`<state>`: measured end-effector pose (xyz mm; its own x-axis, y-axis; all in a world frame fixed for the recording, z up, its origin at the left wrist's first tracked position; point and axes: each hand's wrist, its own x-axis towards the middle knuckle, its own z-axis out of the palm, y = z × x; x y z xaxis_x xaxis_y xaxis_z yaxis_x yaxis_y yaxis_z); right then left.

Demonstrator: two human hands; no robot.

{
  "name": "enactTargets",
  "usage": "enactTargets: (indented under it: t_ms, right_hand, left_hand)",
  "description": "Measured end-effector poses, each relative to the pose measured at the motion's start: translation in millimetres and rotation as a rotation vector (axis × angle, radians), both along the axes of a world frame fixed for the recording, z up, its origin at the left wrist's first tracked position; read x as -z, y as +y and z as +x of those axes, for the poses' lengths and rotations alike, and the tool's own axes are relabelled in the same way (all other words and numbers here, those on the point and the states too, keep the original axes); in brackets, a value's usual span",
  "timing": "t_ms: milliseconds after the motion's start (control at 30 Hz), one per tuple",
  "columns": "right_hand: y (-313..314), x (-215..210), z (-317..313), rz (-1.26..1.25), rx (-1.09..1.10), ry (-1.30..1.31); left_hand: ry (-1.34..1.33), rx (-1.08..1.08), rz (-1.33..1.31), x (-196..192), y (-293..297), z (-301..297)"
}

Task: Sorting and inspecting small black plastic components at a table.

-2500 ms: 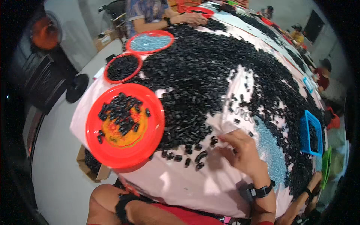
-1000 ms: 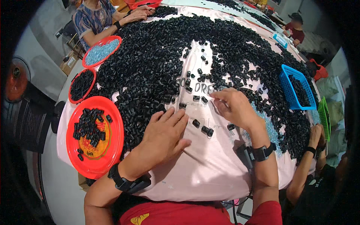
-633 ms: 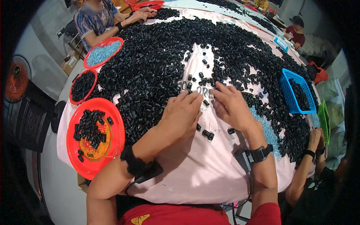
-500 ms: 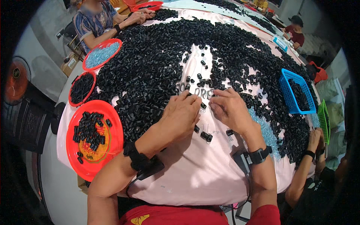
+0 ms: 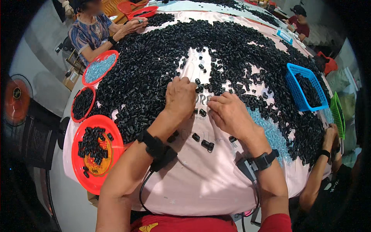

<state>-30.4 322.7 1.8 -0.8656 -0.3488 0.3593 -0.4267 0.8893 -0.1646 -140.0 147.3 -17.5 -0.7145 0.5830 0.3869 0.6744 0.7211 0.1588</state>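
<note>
My left hand (image 5: 181,96) is at the edge of the large heap of small black plastic pieces (image 5: 143,83). Its fingers are curled down, and whatever they grip is hidden beneath them. To its right, my right hand (image 5: 228,112) hovers low over the pink cloth (image 5: 201,178), fingers bent and drawn together toward the thumb. What it pinches, if anything, I cannot make out. Between the hands lie a few loose black pieces (image 5: 202,112). Closer to me rest a joined-looking black piece (image 5: 207,145) and a single black piece (image 5: 196,137).
At left stand a red plate of black pieces (image 5: 79,170), a red bowl of thin black parts (image 5: 92,92) and a red tray of clear bluish pieces (image 5: 116,58). Clear pieces (image 5: 266,131) and a blue basket (image 5: 305,108) lie right. Other people (image 5: 91,33) work around the table.
My left hand has moved up and left, away from my right hand, and its fingers have curled. My right hand has shifted slightly left and down. The view has shifted a little.
</note>
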Motion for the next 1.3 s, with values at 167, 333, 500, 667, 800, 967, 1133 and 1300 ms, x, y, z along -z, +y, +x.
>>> enactTargets:
  t_ms: [167,333,500,667,800,967,1133,1300]
  right_hand:
    - [-3,10,-4,-0.039,-0.022,0.144]
    - [7,7,-2,-0.042,0.049,0.133]
    - [12,-14,9,-0.023,0.141,0.042]
    - [14,-25,12,-0.002,0.186,-0.076]
    - [4,-7,3,-0.051,0.033,0.215]
    - [-3,-8,2,-0.084,-0.105,-0.011]
    - [-1,-12,7,-0.139,-0.013,0.004]
    - [2,-29,15,-0.201,0.121,-0.189]
  left_hand:
    - [-0.028,0.103,0.112,-1,5,-2]
    - [-0.171,0.266,0.204,4,8,3]
    - [-0.195,0.269,0.227,-7,-14,38]
    - [-0.178,0.212,0.108,-20,-47,58]
    - [-0.183,0.167,0.183,-20,-60,75]
    - [-0.222,0.166,0.222,-21,-81,87]
    - [-0.353,0.118,0.248,-28,-93,94]
    - [-0.377,0.229,0.419,-25,-99,98]
